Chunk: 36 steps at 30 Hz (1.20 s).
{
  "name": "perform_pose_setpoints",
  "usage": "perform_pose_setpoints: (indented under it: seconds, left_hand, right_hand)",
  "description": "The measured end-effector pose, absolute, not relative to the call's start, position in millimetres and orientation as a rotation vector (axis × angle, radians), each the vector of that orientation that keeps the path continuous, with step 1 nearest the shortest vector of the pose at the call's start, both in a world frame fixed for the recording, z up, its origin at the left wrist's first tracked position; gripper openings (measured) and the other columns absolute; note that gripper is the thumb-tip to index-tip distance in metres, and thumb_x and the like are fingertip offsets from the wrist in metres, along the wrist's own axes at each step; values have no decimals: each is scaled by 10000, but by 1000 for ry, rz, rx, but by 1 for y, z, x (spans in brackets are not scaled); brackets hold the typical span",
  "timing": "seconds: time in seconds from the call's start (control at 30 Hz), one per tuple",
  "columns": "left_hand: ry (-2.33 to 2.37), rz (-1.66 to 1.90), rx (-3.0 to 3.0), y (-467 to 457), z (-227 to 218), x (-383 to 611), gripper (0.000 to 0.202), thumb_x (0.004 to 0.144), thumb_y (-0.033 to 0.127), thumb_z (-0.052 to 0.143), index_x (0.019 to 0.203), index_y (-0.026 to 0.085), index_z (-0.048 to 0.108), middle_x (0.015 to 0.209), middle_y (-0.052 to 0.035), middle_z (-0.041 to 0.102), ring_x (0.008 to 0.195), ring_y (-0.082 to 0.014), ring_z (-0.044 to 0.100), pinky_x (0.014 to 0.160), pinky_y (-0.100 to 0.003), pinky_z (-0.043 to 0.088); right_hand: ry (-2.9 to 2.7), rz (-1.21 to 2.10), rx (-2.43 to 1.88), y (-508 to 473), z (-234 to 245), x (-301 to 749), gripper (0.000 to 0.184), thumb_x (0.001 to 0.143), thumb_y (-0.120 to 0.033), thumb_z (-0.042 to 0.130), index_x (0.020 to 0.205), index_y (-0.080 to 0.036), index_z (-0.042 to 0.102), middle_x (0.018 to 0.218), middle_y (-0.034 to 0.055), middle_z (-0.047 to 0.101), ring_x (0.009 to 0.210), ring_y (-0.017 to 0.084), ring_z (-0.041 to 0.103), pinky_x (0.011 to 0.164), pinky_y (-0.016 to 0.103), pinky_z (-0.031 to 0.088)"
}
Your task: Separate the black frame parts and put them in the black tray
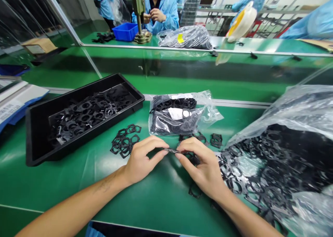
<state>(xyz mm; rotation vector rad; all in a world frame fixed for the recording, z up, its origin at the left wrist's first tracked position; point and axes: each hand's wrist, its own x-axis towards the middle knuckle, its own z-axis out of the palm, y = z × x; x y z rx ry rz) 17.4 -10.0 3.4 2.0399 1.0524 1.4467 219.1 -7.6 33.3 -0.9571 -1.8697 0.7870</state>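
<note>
Between my two hands is a small, thin black part [171, 150], seen nearly edge-on over the green table. The thumb and fingers of my left hand [142, 159] pinch its left end. My right hand [201, 162] pinches the right end the same way. Left of my left hand lies a loose group of black ring-shaped frames [125, 141]. More black pieces [193, 137] lie just behind and partly under my right hand. One black frame [195, 191] rests below my right wrist.
A black tray [33, 133] of black parts stands at the left. Behind my hands lies a clear bag [173, 120] of black parts. A large open plastic bag [309, 108] spills parts at the right. Across the line, a person [166, 13] sits behind a hand press [140, 15] and blue bin [125, 32].
</note>
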Motion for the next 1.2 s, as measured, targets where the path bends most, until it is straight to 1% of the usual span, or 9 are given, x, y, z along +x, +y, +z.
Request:
perform_pose_setpoints:
  seconds: [0.07,0.17,0.33,0.47,0.67,0.8,0.97,1.1,1.2]
  left_hand:
    - [1052,1455,2020,-10,3,17,80,916,140,673,961,184,723,843,-36,748,777,-141,704,742,-254,580]
    - [1053,1454,2005,-10,3,17,76,915,160,682,963,189,733,836,-35,751,767,-144,705,734,-257,582]
    - [1020,1433,1987,-13,3,19,37,909,175,703,936,178,728,835,-40,760,754,-135,709,720,-235,582]
    - [1051,1412,1903,-15,1,22,45,890,202,730,925,177,745,816,-40,769,734,-140,719,710,-237,594]
    - [1124,1271,1467,-12,-4,23,140,871,302,748,880,163,764,842,-54,796,733,-159,754,716,-251,637]
    - [1121,1206,1310,-10,-7,23,190,827,333,791,873,151,762,833,-67,795,729,-169,753,707,-259,639]
    - [1099,1139,1220,-10,-3,22,230,785,368,830,843,152,776,783,-57,786,695,-166,743,665,-251,625]
    - [1027,1067,1090,-8,0,21,302,760,420,851,869,143,798,828,-86,809,733,-194,769,712,-287,642]
    - [993,1018,973,-8,-1,21,354,731,436,875,881,125,799,819,-105,809,720,-197,771,697,-287,635]
  right_hand:
    - [-1889,786,-937,-9,33,219,108,918,-127,667,944,-231,677,895,45,716,808,192,671,725,332,549]
    - [-1909,773,-948,-10,33,221,101,930,-141,654,966,-232,677,865,42,712,771,191,652,709,336,541]
    - [-1861,828,-998,-10,33,223,74,945,-170,645,941,-234,682,824,28,667,752,179,625,700,314,520]
    - [-1741,952,-1048,-9,32,220,34,937,-221,670,904,-229,676,827,23,654,765,170,642,721,294,540]
    - [-1630,1183,-1098,-7,32,217,136,891,-333,728,865,-209,680,845,38,699,757,169,678,733,285,594]
    - [-1614,1195,-1140,-6,29,217,137,864,-326,751,872,-203,689,785,26,705,721,166,683,713,279,597]
    - [-1607,1182,-1150,-4,27,217,113,851,-296,755,847,-196,702,749,19,695,686,155,664,670,262,570]
    - [-1554,1269,-1161,-2,29,218,175,834,-348,778,835,-190,703,722,18,685,661,154,649,658,268,565]
    - [-1507,1316,-1168,-2,29,218,225,811,-388,802,837,-186,706,703,13,682,642,148,641,655,271,566]
